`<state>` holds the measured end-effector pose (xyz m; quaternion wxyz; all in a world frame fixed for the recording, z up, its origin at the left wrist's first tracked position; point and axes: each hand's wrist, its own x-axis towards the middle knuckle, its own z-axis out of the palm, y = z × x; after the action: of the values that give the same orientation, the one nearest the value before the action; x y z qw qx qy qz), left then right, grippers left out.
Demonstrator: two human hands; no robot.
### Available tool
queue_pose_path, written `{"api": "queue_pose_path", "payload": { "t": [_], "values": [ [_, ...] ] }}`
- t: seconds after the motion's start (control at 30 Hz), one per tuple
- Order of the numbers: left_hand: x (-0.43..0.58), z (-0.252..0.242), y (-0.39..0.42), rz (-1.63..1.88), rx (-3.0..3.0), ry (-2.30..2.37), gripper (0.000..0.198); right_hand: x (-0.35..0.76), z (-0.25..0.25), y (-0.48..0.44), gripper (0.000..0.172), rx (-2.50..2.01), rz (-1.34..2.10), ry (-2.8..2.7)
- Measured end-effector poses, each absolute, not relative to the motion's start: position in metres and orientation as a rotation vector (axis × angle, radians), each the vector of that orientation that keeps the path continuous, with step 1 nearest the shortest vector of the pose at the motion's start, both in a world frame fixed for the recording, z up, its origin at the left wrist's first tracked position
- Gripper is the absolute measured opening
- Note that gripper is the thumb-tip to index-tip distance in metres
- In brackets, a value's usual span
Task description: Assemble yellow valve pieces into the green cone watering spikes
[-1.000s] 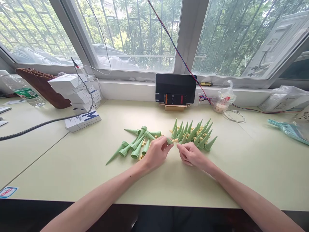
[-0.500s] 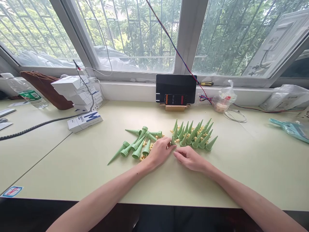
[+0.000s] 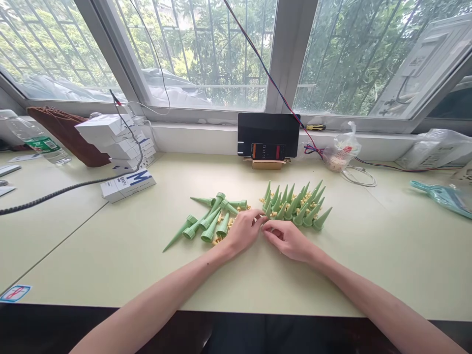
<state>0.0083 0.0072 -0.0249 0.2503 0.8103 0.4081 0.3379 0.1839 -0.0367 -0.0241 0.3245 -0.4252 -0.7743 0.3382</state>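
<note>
standing before a dark panel (image 3: 269, 127), a phone (image 3: 268, 151) faces the worktop (image 3: 228, 290); loose green cones (image 3: 209, 232) lie close beside the left hand (image 3: 246, 230), upright cones (image 3: 300, 215) just beyond the right hand (image 3: 291, 240). the left hand's grip pinches a green cone (image 3: 268, 210) low down, at the upright cones' edge; the right hand's grip curls nearby, holding what, i can't tell.

upright green cones (image 3: 300, 216): right, clustered | heaped green cones (image 3: 210, 231): left | yellow fittings (image 3: 274, 214): among both

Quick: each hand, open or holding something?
Left hand: curled at an upright green cone; grip unclear.
Right hand: curled; can't tell whether anything's held.
</note>
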Motion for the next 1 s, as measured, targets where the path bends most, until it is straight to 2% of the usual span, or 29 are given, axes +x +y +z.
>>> {"api": "queue_pose_path", "payload": {
  "t": [0.13,0.3,0.53,1.0],
  "values": [
    [0.008,-0.021,0.005,1.034,2.214,1.09,0.021,0.184,-0.025,-0.036,0.018,-1.135,0.837,-2.005],
    [0.004,-0.015,0.003,1.221,2.15,1.171,0.015,0.185,-0.025,-0.037,0.025,-1.151,0.827,-2.008],
    [-0.007,-0.007,0.01,1.294,2.151,1.309,0.011,0.183,-0.025,-0.038,0.027,-1.145,0.793,-2.022],
    [-0.019,-0.004,0.02,0.973,2.394,1.629,0.02,0.186,-0.025,-0.035,0.024,-1.19,0.714,-2.025]
  ]
}}
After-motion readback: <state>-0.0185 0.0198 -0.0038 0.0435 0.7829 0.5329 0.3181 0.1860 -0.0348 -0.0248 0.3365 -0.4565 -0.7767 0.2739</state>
